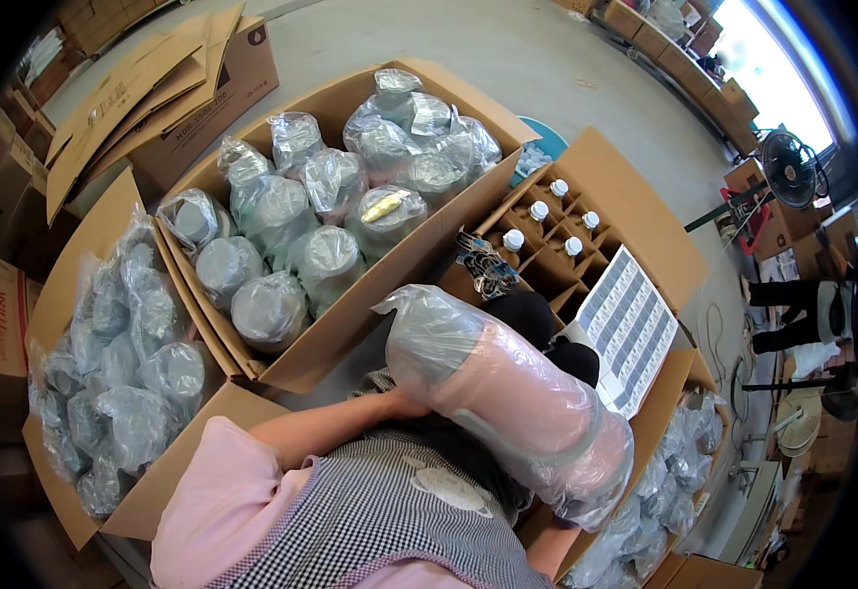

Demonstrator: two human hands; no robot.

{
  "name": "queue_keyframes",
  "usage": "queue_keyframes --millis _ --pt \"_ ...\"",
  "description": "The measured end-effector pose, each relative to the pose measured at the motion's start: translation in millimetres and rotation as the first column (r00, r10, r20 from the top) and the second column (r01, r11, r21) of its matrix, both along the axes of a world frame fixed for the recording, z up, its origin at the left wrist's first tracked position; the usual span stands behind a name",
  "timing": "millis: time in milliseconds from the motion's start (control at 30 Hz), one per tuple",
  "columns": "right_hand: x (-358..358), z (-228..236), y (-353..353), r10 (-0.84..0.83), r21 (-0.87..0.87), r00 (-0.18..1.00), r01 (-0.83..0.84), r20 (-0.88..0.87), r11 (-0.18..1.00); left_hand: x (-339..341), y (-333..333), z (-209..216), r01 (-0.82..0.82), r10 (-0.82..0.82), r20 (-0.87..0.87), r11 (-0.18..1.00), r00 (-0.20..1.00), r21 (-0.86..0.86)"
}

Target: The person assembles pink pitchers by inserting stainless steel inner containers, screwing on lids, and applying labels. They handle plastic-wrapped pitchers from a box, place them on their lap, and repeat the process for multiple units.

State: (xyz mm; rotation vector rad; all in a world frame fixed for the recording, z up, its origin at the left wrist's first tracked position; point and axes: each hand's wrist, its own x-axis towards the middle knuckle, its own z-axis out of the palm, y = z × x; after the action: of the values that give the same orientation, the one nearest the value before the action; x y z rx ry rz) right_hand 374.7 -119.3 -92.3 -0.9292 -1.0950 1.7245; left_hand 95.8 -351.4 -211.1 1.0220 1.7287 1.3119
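Across my lap lies a large cylinder (517, 388) in a clear plastic bag, slanting from upper left to lower right. It looks pinkish, with a grey end and a grey ring near the lower end. My left hand (407, 403) holds it from beneath near the upper-left end, its fingers mostly hidden. At the lower-right end, my right hand (574, 512) is largely covered by the bagged cylinder and holds it there. Beyond it, a large open carton (380, 290) contains several bagged cylindrical pieces (267, 306) with round grey ends.
A carton (635, 201) with dividers holds several white-capped bottles (513, 240); a printed label sheet (627, 329) leans there. Open cartons of bagged parts stand left (66, 294) and right (659, 393). Flattened cardboard (134, 93) lies at far left. A fan (792, 167) stands at right.
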Motion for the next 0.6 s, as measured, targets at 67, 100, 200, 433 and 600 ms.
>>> queue_keyframes --millis 67,100,200,433,600 --pt "-4 4 1 -0.006 -0.003 1.000 0.007 0.016 1.000 0 -2 -2 0.001 -0.001 -0.021 1.000 1.000 -0.023" --pt "-7 5 1 -0.010 -0.010 1.000 0.010 0.014 1.000 -2 -4 -3 0.002 -0.003 -0.036 0.999 0.999 -0.037" --pt "1 9 1 -0.079 -0.028 0.997 0.079 -0.006 0.996 -4 0 -9 0.052 -0.062 -0.099 0.994 0.993 -0.093" --pt "-30 0 11 -0.173 -0.212 0.942 0.114 -0.287 0.971 -39 -1 1 0.039 -0.029 0.112 0.995 0.993 -0.091" --pt "-13 -40 7 -0.382 -0.488 0.838 0.165 -0.389 0.857 -52 3 24 0.054 -0.031 0.279 0.996 0.960 -0.076"
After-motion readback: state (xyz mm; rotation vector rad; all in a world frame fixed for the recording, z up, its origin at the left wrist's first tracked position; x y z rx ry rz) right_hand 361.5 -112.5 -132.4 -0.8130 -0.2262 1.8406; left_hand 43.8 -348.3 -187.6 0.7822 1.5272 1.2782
